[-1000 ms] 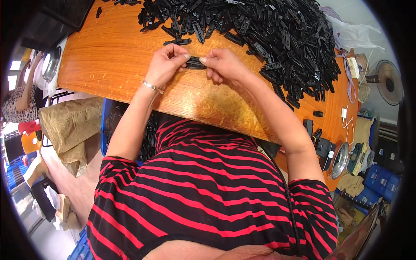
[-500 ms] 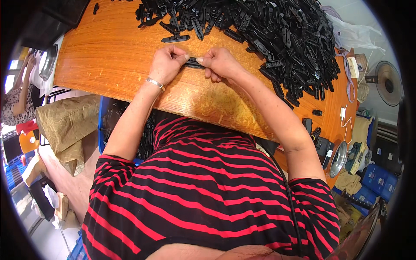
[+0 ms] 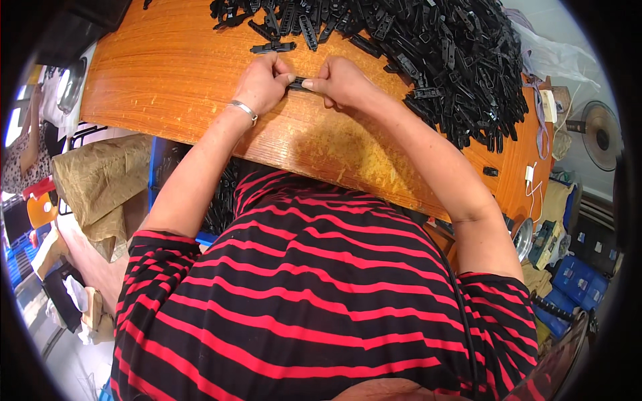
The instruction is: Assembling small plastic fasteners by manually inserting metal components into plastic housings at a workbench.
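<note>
My left hand and my right hand meet over the orange wooden table, both pinching one small black plastic strip between their fingertips. Most of the strip is hidden by my fingers. A silver bracelet circles my left wrist. Just beyond my hands a large heap of the same black plastic parts spreads across the far and right side of the table. One loose part lies apart from the heap, right above my left hand.
A blue crate with more black parts stands under the table's near edge, next to a brown paper sack. On the right are a white charger and cable, a fan and blue boxes. Another person stands far left.
Both hands stay together on the small black strip. The view has shifted slightly, so the hands sit a little higher and the heap closer to the top edge.
</note>
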The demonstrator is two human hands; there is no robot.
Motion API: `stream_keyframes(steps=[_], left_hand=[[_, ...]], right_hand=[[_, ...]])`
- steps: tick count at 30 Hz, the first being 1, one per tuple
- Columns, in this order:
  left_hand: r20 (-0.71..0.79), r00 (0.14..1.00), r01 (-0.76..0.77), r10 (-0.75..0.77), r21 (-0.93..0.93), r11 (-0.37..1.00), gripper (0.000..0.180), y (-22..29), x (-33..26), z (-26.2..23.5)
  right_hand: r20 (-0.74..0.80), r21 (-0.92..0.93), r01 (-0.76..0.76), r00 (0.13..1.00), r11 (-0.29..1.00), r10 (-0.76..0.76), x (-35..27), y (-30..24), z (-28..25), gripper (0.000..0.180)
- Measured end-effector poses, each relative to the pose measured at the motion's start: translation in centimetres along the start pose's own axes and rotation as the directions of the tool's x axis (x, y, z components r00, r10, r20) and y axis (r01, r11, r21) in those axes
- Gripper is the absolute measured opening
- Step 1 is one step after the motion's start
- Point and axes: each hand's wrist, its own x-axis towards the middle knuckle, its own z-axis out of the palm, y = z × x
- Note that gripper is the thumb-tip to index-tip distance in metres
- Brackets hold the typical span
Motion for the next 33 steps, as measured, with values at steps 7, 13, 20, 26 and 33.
stream_keyframes(steps=[7,13,20,26,33], left_hand=[[0.075,0.995,0.066,-0.058,-0.117,0.991,0.014,-3.0,-2.9,-2.3],[0.106,0.994,0.036,-0.038,0.020,0.999,0.003,-9.1,-10.1,-13.8],[-0.218,0.966,-0.118,0.137,0.098,0.988,0.015,-6.0,-4.3,-8.4],[-0.269,0.833,-0.324,0.483,0.471,0.821,0.020,-1.9,1.4,-2.0],[-0.159,0.861,-0.344,0.484,0.518,0.783,0.019,-1.6,2.1,-1.8]], right_hand=[[-0.161,-0.103,0.210,0.961,0.972,-0.225,-1.2,1.8,1.7,0.031],[-0.444,-0.613,0.106,0.773,0.783,-0.453,-0.9,4.4,-3.4,0.025],[-0.422,-0.791,-0.076,0.786,0.607,-0.452,1.8,4.1,-3.9,0.022],[-0.255,-0.741,0.185,0.812,0.646,-0.526,-0.7,3.0,-0.2,0.013],[-0.176,-0.519,0.438,0.786,0.734,-0.592,-1.8,1.3,3.2,0.014]])
